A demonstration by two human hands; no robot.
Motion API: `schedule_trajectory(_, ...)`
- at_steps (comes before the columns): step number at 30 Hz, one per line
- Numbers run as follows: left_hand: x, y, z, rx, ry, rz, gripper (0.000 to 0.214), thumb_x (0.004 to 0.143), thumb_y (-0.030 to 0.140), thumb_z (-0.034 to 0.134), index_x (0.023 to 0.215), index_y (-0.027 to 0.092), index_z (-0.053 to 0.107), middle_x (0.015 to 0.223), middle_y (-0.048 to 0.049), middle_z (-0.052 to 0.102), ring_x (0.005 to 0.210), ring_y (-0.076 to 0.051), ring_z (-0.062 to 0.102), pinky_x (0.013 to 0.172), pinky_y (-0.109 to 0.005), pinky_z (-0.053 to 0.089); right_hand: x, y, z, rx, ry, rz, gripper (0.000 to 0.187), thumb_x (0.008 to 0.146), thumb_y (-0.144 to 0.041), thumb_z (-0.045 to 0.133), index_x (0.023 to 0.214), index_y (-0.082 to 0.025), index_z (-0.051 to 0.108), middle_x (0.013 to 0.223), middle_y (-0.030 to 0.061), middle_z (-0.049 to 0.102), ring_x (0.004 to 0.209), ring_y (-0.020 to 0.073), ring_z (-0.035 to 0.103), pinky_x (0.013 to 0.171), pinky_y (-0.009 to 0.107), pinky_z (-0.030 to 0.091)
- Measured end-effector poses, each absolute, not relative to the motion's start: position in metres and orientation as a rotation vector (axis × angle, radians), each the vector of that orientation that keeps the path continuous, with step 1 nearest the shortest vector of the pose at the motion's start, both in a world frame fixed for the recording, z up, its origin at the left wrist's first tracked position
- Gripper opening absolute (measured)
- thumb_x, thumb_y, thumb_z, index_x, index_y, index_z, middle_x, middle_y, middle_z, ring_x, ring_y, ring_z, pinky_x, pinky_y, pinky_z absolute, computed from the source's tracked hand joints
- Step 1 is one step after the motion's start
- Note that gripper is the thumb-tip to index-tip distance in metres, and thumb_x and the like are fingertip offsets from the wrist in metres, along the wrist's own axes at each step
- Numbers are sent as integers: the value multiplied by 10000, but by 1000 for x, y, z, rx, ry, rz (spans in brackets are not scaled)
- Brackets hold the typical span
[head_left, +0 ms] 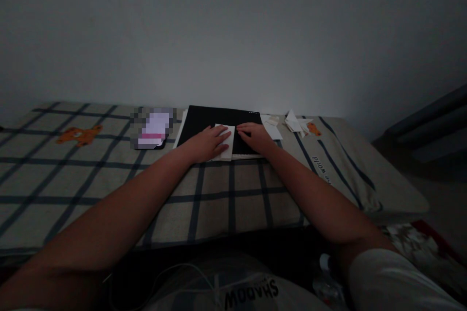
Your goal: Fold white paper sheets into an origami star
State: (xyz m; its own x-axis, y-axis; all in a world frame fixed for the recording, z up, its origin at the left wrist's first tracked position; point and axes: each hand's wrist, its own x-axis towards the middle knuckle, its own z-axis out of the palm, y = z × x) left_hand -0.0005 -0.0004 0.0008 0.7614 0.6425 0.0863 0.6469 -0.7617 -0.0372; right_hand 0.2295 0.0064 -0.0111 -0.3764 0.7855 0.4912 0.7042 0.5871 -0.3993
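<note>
2 legible items found. Item 1: the word "SHADOW" in white capitals with a dark outline, on the pale garment (251, 296) at the bottom edge of the view; it stands upside down to the camera. Item 2: dark blue lettering (323, 167) on the checked sheet (219, 194), right of centre beside a blue stripe, also upside down; the word "world" can be read, and the shorter word next to it is too blurred to make out. A row of small white marks on the far edge of the black book (204, 121) is too small to read. The phone (153, 131) screen is blurred out and not legible.
</note>
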Motion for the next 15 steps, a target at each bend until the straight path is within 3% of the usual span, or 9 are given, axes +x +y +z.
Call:
schedule_trajectory(5, 1, -2, 4, -2886, -1038, -122, 554, 1027, 399, 311, 1495, 109, 376, 1566, -184, 342, 1431, -307, 337, 1170, -508, 242, 224, 5, -14, -1131, -2267, 101, 270, 893, -192, 606, 1131, -157, 730, 1200, 119, 709, 1147, 245, 637, 1034, 451, 478)
schedule_trajectory(15, 1, -1, 0, -2877, -1028, -149, 553, 1028, 413, 301, 1482, 112, 394, 1556, -180, 361, 1412, -306, 366, 1163, -497, 258, 226, 10, -24, -1136, -2317, 101, 324, 884, -248, 638, 1187, -152, 701, 1253, 149, 670, 1189, 268, 600, 1057, 487, 449)
